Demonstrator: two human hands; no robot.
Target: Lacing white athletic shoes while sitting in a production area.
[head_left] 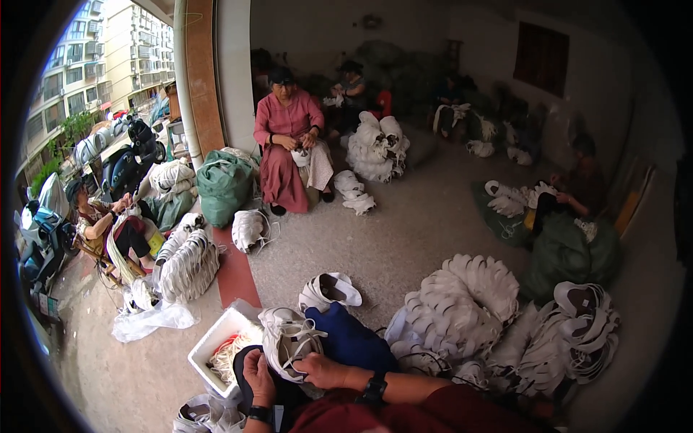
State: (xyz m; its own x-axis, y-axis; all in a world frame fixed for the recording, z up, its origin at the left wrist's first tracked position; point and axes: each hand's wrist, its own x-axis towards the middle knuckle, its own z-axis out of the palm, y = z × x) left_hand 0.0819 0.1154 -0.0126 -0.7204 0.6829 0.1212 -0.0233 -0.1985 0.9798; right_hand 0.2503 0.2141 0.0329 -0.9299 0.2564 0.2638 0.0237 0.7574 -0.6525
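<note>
A white shoe upper [280, 333] with laces strung across its front rests over my lap, against the dark blue cloth [350, 335] on my knee. My right hand [323, 370] grips its lower right edge, near a loose lace. Just left of the upper, my left hand [260, 379] is raised with its fingers curled together; whatever they pinch is too small to make out. Beside my left hand stands a white foam box [198, 355] holding pale laces [229, 357] and some red strands. Another white upper [330, 290] lies on the floor beyond my knee.
Bundled white uppers [462, 303] are heaped at my right, with more [189, 267] at front left. A person in pink [289, 119] sits ahead, another [101, 220] at left; others work in the dim back. Green sacks [225, 186] and a parked scooter [130, 155] stand around.
</note>
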